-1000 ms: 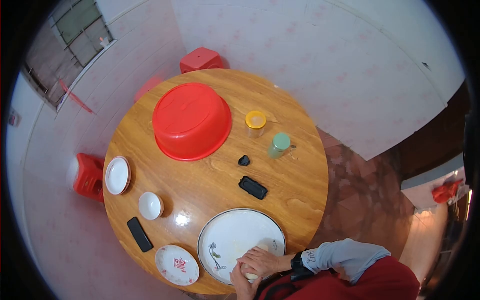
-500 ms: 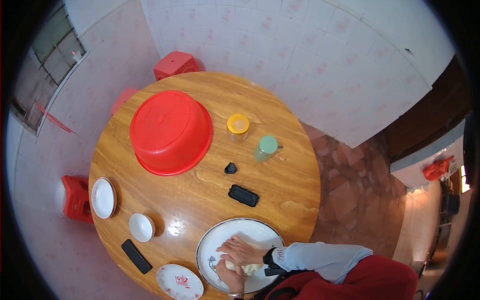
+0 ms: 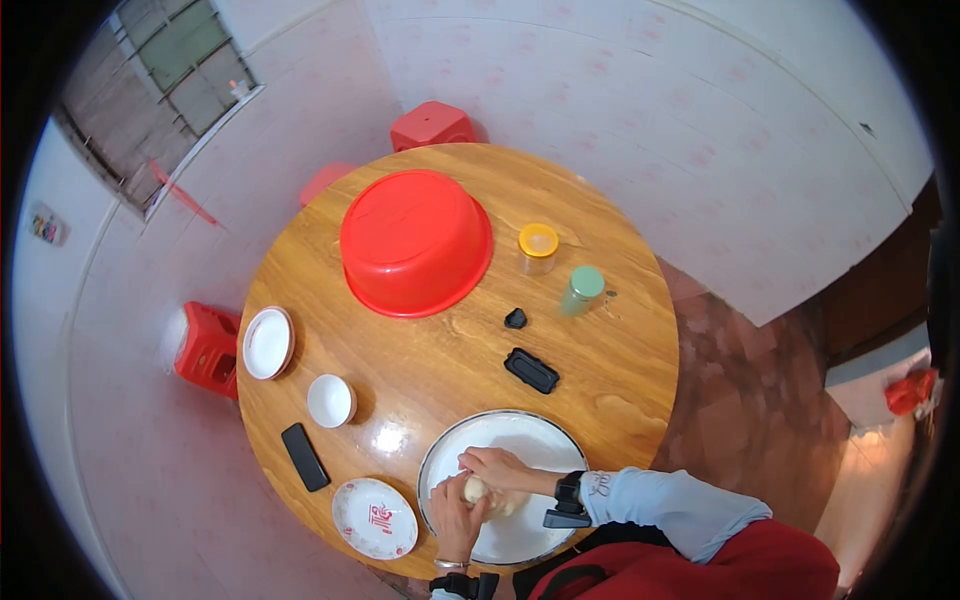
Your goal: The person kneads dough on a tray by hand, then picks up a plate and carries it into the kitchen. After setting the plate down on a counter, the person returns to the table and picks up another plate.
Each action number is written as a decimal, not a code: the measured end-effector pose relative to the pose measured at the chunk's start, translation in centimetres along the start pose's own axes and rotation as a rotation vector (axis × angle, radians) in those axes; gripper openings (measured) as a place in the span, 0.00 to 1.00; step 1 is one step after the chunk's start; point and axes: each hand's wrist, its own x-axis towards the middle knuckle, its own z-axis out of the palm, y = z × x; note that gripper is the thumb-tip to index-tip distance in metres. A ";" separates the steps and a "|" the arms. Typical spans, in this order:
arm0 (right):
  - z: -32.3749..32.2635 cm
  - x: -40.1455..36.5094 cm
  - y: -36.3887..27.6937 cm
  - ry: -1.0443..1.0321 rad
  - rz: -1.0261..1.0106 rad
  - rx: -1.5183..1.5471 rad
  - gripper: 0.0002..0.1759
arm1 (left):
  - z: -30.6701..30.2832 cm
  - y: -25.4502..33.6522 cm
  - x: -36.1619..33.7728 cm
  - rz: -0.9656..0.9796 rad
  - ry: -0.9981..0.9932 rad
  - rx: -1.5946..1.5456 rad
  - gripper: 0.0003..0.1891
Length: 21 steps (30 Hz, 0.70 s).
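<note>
Dough [image 3: 476,488]: in the round tray, between both hands.
Left hand [image 3: 457,512]: grip curled around one side, apparently steadying.
Right hand [image 3: 505,470]: grip clasping the top, likely for pressure.
Tray [image 3: 530,432]: broad, probably containing the dough.
Tabletop [image 3: 440,365]: supports tray near the person, presumably for reach.

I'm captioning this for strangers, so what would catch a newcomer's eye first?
Probably the big red basin, upside down toward the far side of the wooden table. Next, the left hand and right hand, both on a pale, dough-like lump in the wide white dish at the near edge.
</note>
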 end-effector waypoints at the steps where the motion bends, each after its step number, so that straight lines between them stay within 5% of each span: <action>1: -0.1 -0.3 -0.1 -0.034 -0.095 -0.021 0.26 | -0.4 0.6 -0.4 0.047 0.041 0.035 0.27; 3: 0.5 -1.4 -0.3 0.018 -0.189 -0.088 0.24 | 0.0 0.9 -2.0 0.047 0.052 0.068 0.31; 5: 0.8 -3.0 -1.2 0.091 -0.317 -0.463 0.19 | -0.1 1.0 -3.6 0.023 0.037 -0.077 0.34; 7: 1.8 -3.6 -1.1 0.048 -0.307 -0.435 0.14 | -0.4 0.1 -5.5 -0.019 0.000 -0.231 0.36; 9: 2.4 -4.5 -1.0 0.047 -0.512 -0.498 0.13 | -0.7 -1.3 -6.9 -0.229 -0.050 -0.641 0.37; 11: 2.9 -5.3 -0.9 0.045 -0.535 -0.422 0.13 | -1.1 -2.3 -7.9 -0.226 -0.070 -0.517 0.37; 13: 2.9 -6.1 -1.1 0.077 -0.626 -0.514 0.12 | -2.1 -1.6 -7.8 -0.014 -0.018 -0.078 0.38; 17: 2.8 -6.6 1.4 0.015 -0.724 -0.559 0.15 | 1.3 -2.2 -9.3 0.006 -0.043 -0.227 0.38; 21: 2.7 -6.3 2.9 -0.014 -0.842 -0.566 0.16 | 3.6 -1.9 -10.6 -0.058 -0.064 -0.060 0.43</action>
